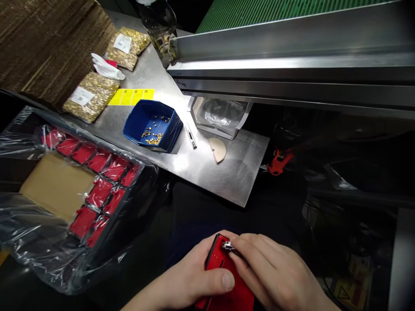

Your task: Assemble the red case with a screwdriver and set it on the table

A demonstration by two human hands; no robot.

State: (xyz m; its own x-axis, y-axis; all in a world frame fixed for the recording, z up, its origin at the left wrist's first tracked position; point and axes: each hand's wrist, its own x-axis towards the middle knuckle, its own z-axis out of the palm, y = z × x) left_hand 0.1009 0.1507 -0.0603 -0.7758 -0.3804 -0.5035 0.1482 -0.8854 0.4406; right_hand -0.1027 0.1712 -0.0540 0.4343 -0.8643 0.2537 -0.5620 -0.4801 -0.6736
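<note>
Fingers (222, 280) of the left hand (191, 278) clasp a smooth red block (240, 294), the right hand (279, 268) pinching shiny metal (228, 245)

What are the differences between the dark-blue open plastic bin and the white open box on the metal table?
Colour: the bin is dark blue; the box is white.
Contents: the bin holds loose, small gold-coloured pieces; the box holds crumpled clear plastic.
Place: the box sits close against the long metal rail; the bin stands farther from it.
Shared: both are open-topped and rest on the metal table.
</note>
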